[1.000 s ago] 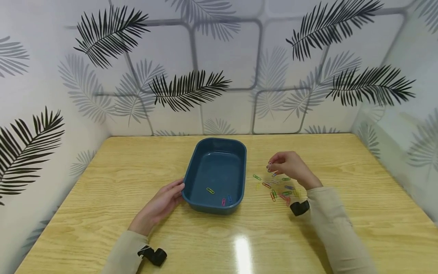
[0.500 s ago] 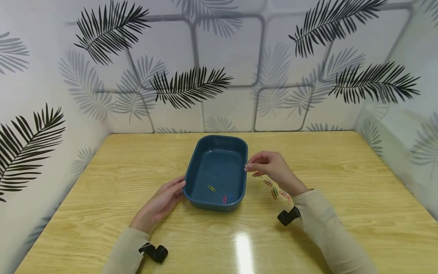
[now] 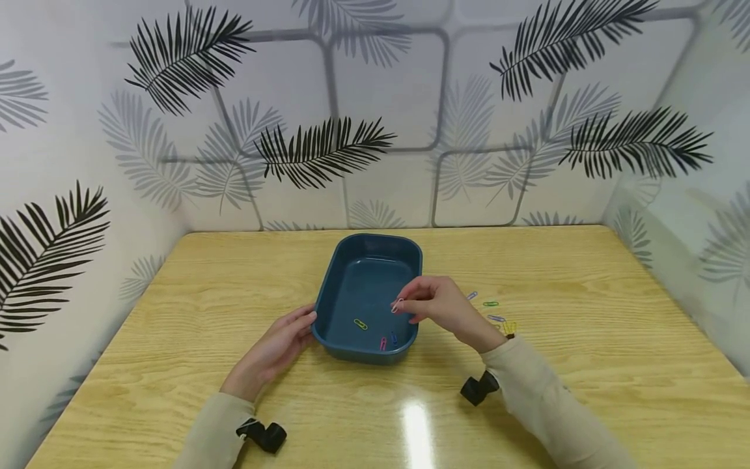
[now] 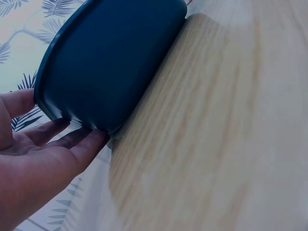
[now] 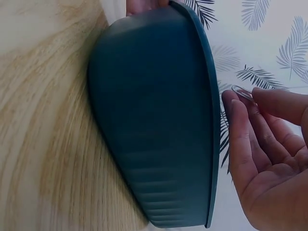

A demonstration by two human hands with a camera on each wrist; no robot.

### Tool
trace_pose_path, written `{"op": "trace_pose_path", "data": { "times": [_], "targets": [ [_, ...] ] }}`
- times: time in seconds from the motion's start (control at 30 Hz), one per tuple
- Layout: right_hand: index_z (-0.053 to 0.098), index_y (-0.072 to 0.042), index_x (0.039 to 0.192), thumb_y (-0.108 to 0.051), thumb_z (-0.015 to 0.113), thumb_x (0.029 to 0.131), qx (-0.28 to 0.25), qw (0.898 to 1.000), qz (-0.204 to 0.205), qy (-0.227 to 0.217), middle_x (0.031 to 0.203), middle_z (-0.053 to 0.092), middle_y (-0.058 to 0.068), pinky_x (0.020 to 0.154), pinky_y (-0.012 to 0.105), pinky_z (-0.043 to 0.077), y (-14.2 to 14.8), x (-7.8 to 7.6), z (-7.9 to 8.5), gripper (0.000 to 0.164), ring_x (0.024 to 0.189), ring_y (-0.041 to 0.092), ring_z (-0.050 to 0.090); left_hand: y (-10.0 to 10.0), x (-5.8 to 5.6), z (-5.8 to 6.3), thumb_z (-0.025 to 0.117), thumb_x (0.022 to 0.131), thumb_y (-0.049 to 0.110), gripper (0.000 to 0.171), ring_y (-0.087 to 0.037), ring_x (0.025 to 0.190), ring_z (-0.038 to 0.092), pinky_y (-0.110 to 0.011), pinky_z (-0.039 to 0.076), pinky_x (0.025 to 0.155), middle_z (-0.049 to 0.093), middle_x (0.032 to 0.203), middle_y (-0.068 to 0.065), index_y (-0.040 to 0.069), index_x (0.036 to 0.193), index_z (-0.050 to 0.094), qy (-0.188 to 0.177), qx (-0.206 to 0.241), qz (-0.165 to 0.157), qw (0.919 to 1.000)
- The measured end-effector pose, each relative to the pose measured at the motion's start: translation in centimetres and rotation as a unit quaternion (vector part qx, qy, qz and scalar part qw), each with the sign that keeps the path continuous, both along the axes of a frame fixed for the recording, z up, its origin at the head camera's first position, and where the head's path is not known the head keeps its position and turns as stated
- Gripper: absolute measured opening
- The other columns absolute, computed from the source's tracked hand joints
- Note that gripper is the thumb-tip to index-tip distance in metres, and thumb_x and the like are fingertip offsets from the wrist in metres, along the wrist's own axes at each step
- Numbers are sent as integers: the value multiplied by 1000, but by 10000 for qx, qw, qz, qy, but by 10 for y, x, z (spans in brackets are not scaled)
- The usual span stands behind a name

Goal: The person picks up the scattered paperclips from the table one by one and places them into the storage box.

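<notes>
A dark blue rectangular plastic bin (image 3: 359, 355) stands on the wooden table. My left hand (image 3: 278, 348) holds its near left side; in the left wrist view the thumb (image 4: 21, 102) is at the rim and the fingers lie against the outer wall. Over the bin's right side, my right hand (image 3: 448, 312) pinches a pale paper clip (image 5: 243, 92) between thumb and fingertips, above rim height in the right wrist view. On the bin's floor lie a yellow paper clip (image 3: 360, 324), a pink paper clip (image 3: 383, 344) and a blue paper clip (image 3: 394, 338).
Several loose paper clips lie right of the bin, among them a green one (image 3: 491, 303), a blue one (image 3: 496, 318) and yellow ones (image 3: 510, 327); my right hand and forearm hide others. A leaf-patterned wall (image 3: 387, 189) borders the table's (image 3: 234, 273) far edge.
My right hand has carried the pale paper clip leftward from the loose clips, past the bin's right rim and over its inside. The left hand and bin have stayed in place.
</notes>
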State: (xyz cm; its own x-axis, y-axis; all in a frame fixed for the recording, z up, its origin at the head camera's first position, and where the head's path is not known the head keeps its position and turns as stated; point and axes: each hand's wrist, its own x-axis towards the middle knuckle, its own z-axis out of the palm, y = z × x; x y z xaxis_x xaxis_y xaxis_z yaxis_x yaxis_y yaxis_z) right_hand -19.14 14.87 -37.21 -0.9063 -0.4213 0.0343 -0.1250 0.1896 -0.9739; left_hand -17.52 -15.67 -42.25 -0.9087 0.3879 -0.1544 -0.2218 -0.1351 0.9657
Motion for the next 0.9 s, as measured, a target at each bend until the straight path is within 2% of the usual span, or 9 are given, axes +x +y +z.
{"op": "trace_pose_path", "data": {
  "times": [0.3, 0.5, 0.9],
  "targets": [
    [67, 3, 99, -5, 66, 91, 95, 9999, -68, 11, 91, 72, 10, 70, 37, 56, -5, 2, -3, 12, 96, 43, 63, 0, -1, -1, 37, 106, 15, 53, -29, 134, 35, -30, 38, 103, 25, 152, -27, -10, 149, 19, 19, 23, -25, 10000],
    [68, 3, 100, -7, 67, 91, 97, 9999, -56, 125, 90, 71, 11, 70, 40, 56, -6, 3, -3, 14, 94, 44, 63, 0, 0, -1, 36, 106, 14, 52, -29, 133, 36, -30, 38, 103, 25, 151, -29, -11, 149, 19, 100, 40, -88, 9999],
    [68, 3, 100, -7, 67, 90, 292, 9985, -153, 431, 88, 70, 8, 66, 33, 56, -7, 4, -4, 14, 91, 43, 63, -1, -1, -2, 37, 106, 15, 53, -26, 131, 40, -29, 39, 102, 26, 151, -29, -11, 148, 20, 98, -1, -99, 9999]
  ]
}}
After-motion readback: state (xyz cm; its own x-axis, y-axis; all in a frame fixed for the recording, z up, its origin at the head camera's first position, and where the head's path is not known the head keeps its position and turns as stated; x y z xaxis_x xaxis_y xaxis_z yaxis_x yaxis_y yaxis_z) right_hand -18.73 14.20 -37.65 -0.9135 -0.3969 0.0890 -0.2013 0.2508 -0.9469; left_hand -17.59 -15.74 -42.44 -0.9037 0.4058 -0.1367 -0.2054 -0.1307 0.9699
